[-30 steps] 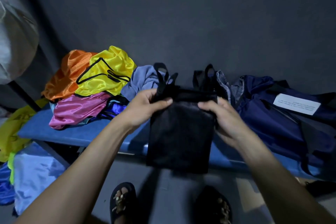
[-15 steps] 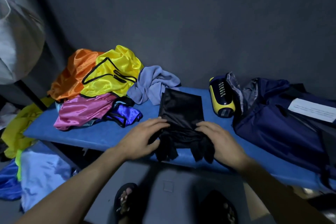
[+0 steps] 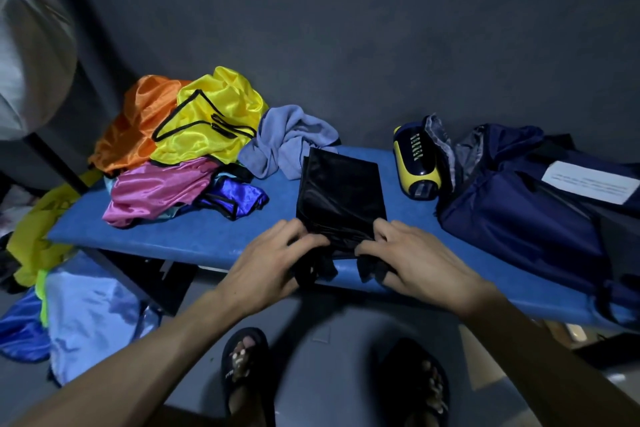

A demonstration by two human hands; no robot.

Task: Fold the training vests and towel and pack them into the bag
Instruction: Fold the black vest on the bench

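Observation:
A black vest [image 3: 341, 192], folded narrow, lies flat on the blue bench [image 3: 194, 236]. Its near end with the straps hangs over the front edge. My left hand [image 3: 266, 262] and my right hand [image 3: 412, 260] grip that near end from either side, fingers curled into the cloth. A crumpled grey-blue towel [image 3: 287, 146] sits behind the vest. To the left is a heap of vests: orange [image 3: 135, 125], yellow [image 3: 211, 121], pink [image 3: 156, 189] and dark blue [image 3: 235, 196]. The navy bag [image 3: 526, 208] lies open on the bench's right end.
A yellow and black bottle [image 3: 417, 163] lies between the black vest and the bag. More cloth, light blue [image 3: 90, 312] and yellow [image 3: 38, 236], lies on the floor at left. A dark wall backs the bench. My sandalled feet [image 3: 246, 367] stand below.
The black vest was held up in the air a second ago. It now lies on the bench, and my hands have moved closer together at its near end.

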